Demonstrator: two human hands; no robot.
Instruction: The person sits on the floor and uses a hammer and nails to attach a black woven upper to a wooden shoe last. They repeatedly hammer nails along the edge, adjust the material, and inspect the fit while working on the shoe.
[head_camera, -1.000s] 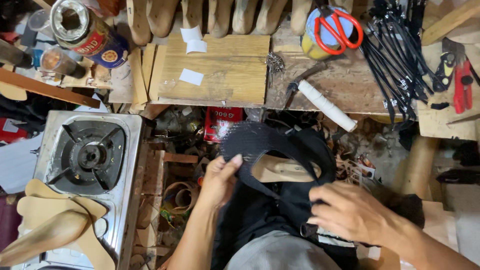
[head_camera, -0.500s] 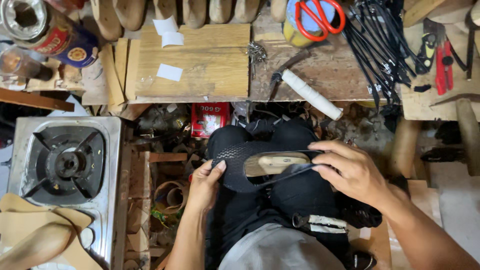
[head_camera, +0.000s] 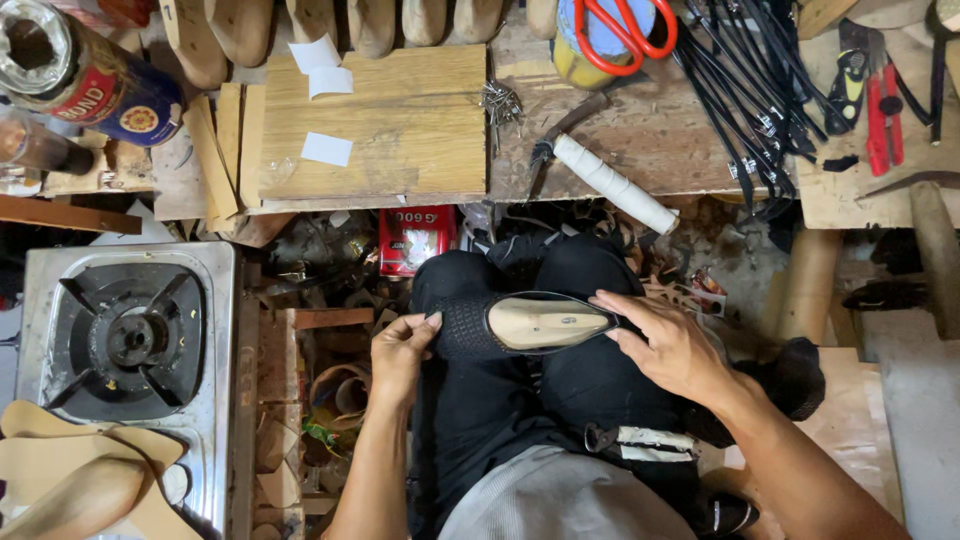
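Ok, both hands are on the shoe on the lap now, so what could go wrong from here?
The black shoe upper on its wooden last rests only on the knees, pinched by the left hand at one end and the right hand at the pointed tip; it could slip into the scrap-strewn gap below. Loose nails lie near the bench edge above the lap and might roll off if the bench is bumped.

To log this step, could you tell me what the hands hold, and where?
A black shoe upper on a last: left hand pinches the woven end, right hand grips the pointed end.
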